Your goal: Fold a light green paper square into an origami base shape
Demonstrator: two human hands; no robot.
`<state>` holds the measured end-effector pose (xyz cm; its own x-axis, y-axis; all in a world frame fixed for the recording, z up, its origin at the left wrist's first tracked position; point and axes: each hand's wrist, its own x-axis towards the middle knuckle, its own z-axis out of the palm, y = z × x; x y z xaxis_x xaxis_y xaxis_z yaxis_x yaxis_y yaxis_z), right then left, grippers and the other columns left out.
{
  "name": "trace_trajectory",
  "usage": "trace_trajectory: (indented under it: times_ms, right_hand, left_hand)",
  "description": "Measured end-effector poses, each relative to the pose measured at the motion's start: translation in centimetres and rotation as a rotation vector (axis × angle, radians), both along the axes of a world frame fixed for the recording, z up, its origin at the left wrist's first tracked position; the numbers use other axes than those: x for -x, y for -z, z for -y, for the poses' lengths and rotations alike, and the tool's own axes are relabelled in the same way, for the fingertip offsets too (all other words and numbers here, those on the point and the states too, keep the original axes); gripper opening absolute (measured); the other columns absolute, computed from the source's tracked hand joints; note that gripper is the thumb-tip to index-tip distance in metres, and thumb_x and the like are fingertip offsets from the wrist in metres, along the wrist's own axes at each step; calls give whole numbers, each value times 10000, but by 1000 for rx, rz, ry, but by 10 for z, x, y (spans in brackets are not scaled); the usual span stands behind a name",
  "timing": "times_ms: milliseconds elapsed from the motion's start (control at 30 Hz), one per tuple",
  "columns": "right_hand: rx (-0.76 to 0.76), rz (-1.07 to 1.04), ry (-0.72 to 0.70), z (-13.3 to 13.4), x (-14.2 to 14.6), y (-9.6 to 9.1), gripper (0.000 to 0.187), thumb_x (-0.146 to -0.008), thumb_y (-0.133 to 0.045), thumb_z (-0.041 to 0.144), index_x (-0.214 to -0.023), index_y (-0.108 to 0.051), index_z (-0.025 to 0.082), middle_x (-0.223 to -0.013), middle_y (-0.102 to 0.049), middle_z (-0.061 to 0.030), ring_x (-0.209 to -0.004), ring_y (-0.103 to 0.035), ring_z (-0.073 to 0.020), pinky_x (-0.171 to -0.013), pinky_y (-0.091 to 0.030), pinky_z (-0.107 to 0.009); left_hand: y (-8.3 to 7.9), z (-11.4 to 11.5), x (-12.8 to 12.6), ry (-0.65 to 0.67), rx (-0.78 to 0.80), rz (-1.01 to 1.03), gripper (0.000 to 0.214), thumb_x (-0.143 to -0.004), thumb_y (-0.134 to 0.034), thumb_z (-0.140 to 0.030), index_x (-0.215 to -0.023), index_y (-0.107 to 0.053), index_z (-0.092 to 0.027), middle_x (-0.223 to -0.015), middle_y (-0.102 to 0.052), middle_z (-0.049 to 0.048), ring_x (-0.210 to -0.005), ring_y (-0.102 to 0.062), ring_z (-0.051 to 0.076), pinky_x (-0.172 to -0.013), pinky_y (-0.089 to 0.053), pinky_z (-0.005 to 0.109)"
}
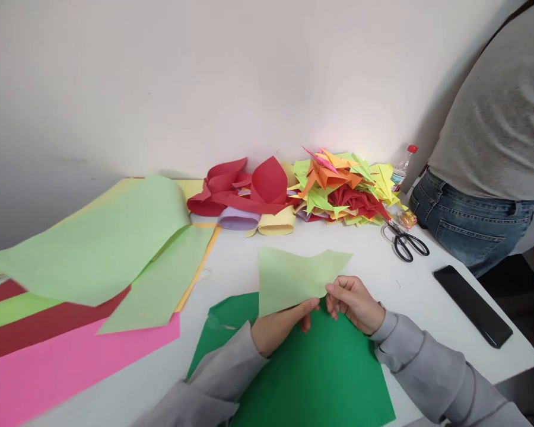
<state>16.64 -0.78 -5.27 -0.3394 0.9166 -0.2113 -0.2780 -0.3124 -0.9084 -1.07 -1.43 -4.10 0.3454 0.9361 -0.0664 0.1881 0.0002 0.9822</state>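
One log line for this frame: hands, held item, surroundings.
Left hand: gripping pale green paper | Right hand: pinching same paper | Below: dark green sheet | Back: folded-paper pile | Right: black-handled scissors

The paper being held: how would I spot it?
On the white table, find the dark green sheet. At its far edge, the left hand and right hand hold the pale green paper. It is far smaller than the curled, pale green sheet leftward.
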Motion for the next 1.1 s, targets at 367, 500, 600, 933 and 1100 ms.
trace_trajectory:
  times_ms: [367,500,600,933,1100]
  right_hand:
    - [13,99,75,0,2,-3,329,-626,-796,411,-560,-692,107,-535,-654,-36,-442,-535,-74,-447,-426,-199]
    - [1,125,93,2,2,-1,291,-585,-819,389,-558,-701,125,-537,-647,-18,-453,-531,-76,-463,-434,-205]
    - [-73,179,74,3,2,0,278,-605,-803,392,-574,-704,135,-540,-647,-15,-467,-536,-90,-483,-453,-222]
    - [-146,314,135,2,-4,-3,305,-657,-760,422,-526,-662,164,-503,-607,4,-518,-549,-120,-592,-471,-264]
    - [-159,340,199,-5,-10,-1,318,-649,-768,416,-504,-655,157,-495,-606,-8,-521,-549,-123,-613,-464,-270]
  left_hand:
    - [0,-1,-1,-16,34,29,406,-791,-546,-476,-486,-610,-215,-429,-565,1,-491,-569,174,-686,-497,311]
    - [-4,-1,-3,8,17,27,491,-776,-567,-495,-374,-519,-216,-417,-546,14,-490,-557,174,-683,-499,315]
    - [-6,0,-4,25,35,31,511,-767,-570,-518,-364,-493,-213,-442,-545,10,-507,-551,166,-653,-499,296]
    - [6,-3,0,-95,141,246,350,-708,-670,-453,-506,-617,-172,-449,-567,4,-439,-523,144,-526,-483,280]
    - [6,-11,4,-197,196,389,274,-595,-772,-357,-548,-634,-124,-430,-579,16,-355,-486,117,-394,-404,245]
